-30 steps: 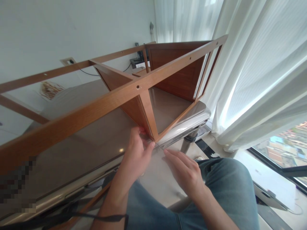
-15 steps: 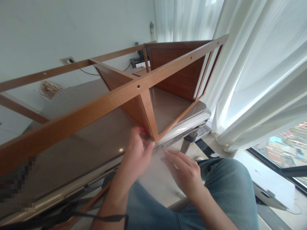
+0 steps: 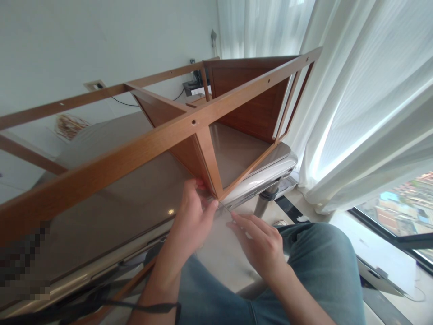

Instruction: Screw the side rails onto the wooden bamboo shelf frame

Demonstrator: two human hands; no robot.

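Observation:
A brown wooden furniture frame (image 3: 237, 98) with upright panels stands on a glossy taupe table (image 3: 128, 198). My left hand (image 3: 194, 216) is closed around the lower end of its middle post (image 3: 210, 158), close to the table edge. The thumb lies at the joint and the other fingertips reach behind the post, partly hidden. Between the fingers of my right hand (image 3: 262, 241) is a thin metal rod (image 3: 226, 207), perhaps a hex key. Its far end meets the bottom corner of the post, by my left thumb. Small round holes dot the upper rail.
My knees in jeans (image 3: 324, 266) are under and beside the table edge. A grey table leg (image 3: 262, 204) stands to the right. White curtains (image 3: 355, 99) hang at the right, near a window (image 3: 406, 203). A dark strap (image 3: 145, 308) crosses the lower left.
Almost nothing differs. Both hands keep their places at the post's lower corner, and the view has shifted very slightly.

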